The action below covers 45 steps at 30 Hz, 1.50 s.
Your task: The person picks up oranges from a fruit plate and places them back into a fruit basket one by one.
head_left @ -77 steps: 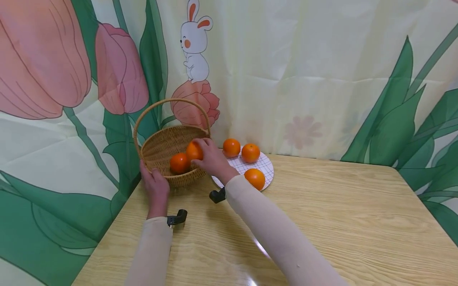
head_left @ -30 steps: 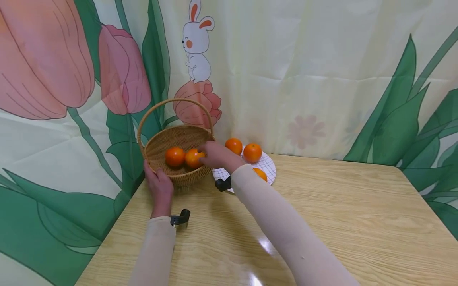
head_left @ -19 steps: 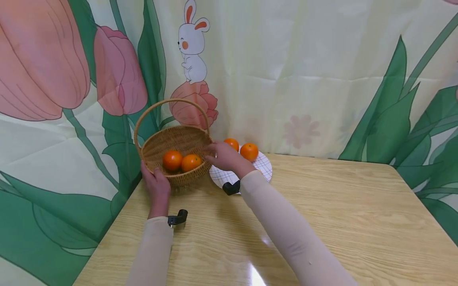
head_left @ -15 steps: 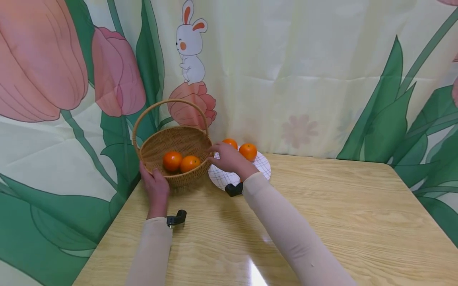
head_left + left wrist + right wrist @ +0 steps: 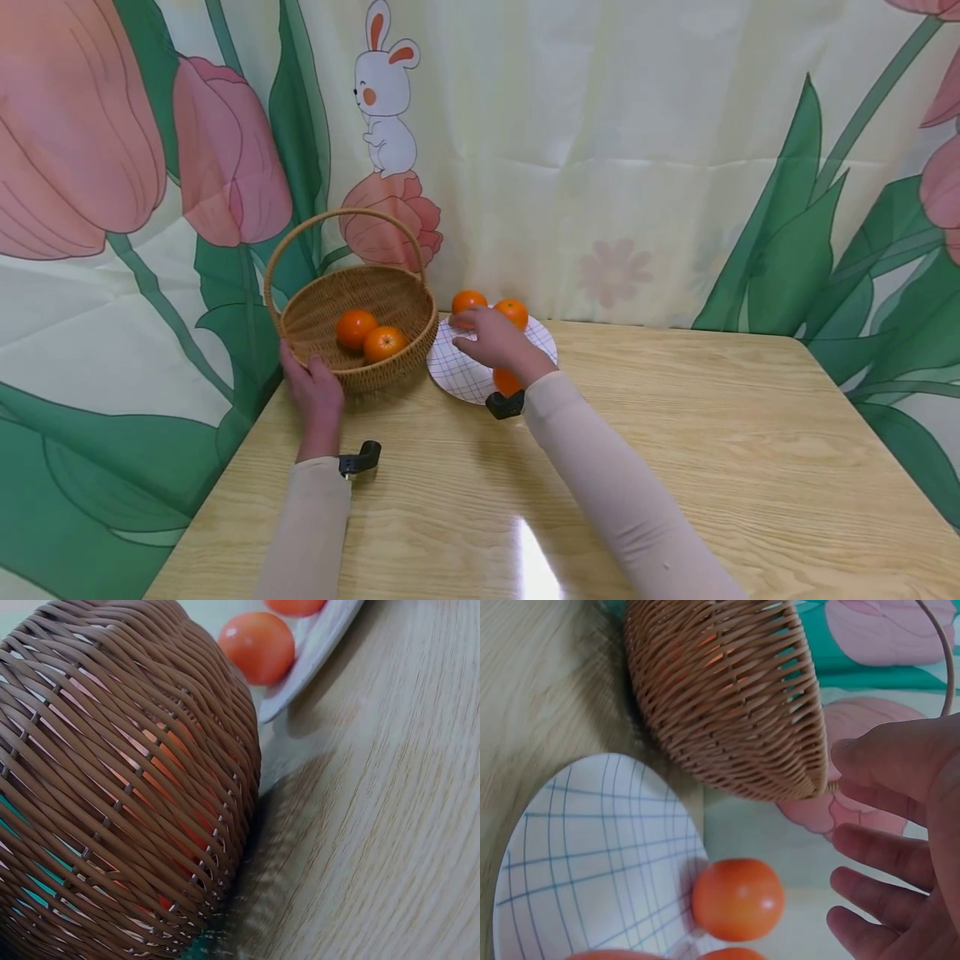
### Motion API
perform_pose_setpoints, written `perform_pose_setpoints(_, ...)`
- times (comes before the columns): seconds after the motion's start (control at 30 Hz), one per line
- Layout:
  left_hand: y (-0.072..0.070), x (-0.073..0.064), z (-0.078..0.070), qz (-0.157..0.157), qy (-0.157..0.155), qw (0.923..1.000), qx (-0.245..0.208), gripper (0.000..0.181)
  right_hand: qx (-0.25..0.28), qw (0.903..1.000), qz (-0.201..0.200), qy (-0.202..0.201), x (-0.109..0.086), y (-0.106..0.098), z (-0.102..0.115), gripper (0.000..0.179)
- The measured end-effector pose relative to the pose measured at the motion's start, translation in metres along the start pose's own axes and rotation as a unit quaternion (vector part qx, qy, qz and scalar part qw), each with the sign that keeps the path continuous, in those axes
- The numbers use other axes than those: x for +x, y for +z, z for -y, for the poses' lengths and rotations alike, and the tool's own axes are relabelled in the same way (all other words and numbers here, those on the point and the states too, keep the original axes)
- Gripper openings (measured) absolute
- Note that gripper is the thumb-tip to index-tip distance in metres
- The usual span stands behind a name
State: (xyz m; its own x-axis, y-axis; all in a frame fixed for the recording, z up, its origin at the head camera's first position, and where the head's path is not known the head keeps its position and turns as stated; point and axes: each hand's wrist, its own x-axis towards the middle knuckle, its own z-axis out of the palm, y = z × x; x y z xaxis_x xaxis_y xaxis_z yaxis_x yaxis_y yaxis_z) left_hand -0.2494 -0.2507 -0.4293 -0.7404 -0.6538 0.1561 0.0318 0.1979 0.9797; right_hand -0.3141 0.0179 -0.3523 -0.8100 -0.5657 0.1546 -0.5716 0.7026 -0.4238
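Observation:
My left hand (image 5: 313,398) grips the near left side of a wicker basket (image 5: 352,292), which leans with its mouth toward me. Two oranges lie inside: one orange (image 5: 356,330) at the left, another orange (image 5: 386,342) close to the front rim. In the left wrist view the woven wall (image 5: 112,787) fills much of the picture, and the hand is out of sight. Over the checked plate (image 5: 457,371) hovers my right hand (image 5: 495,337), holding nothing, fingers spread. The right wrist view has this hand (image 5: 900,870) above an orange (image 5: 739,900) at the plate's edge.
On the plate, one orange (image 5: 469,302) sits at the back left and a second orange (image 5: 512,313) at the back right. A third orange (image 5: 507,382) is partly behind my right wrist. A printed curtain (image 5: 600,167) hangs behind the wooden table (image 5: 675,417).
Earlier my right hand held an orange inside the basket. It let go of the orange there and drew back rightward over the plate. My left hand kept its grip on the basket.

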Motion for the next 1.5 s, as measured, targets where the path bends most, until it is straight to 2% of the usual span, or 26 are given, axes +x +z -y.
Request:
perform_pose_setpoints(0.27, 0.000, 0.002, -0.001, -0.004, 0.007, 1.0000, 0.003, 0.055, 0.023, 0.9994, 0.004, 0.026, -0.007, 0.000, -0.009, 0.044)
perform_pose_setpoints(0.47, 0.000, 0.004, -0.002, -0.011, 0.020, 0.9997, 0.009, 0.056, 0.010, 0.9992, 0.005, 0.039, -0.012, 0.001, -0.018, 0.044)
perform_pose_setpoints(0.7, -0.001, 0.004, -0.003, -0.009, 0.005, 0.9999, 0.013, 0.055, 0.008, 0.9994, 0.004, 0.033, -0.020, 0.004, -0.029, 0.040)
perform_pose_setpoints(0.8, 0.000, 0.004, -0.003, -0.008, 0.006, 0.9999, 0.012, 0.055, 0.017, 0.9987, 0.002, 0.047, -0.027, 0.004, -0.033, 0.040)
perform_pose_setpoints(1.13, 0.005, 0.000, -0.003, 0.014, -0.009, 0.9998, 0.013, 0.055, 0.055, 0.9952, -0.042, 0.070, -0.057, 0.007, -0.048, 0.042)
perform_pose_setpoints(1.37, 0.000, -0.002, -0.004, 0.003, -0.005, 1.0000, 0.007, 0.055, 0.072, 0.9925, -0.060, 0.079, -0.061, 0.012, -0.051, 0.045)
perform_pose_setpoints(1.5, -0.002, -0.002, -0.005, 0.012, -0.024, 0.9995, 0.015, 0.055, 0.075, 0.9921, -0.046, 0.089, -0.062, 0.015, -0.056, 0.047)
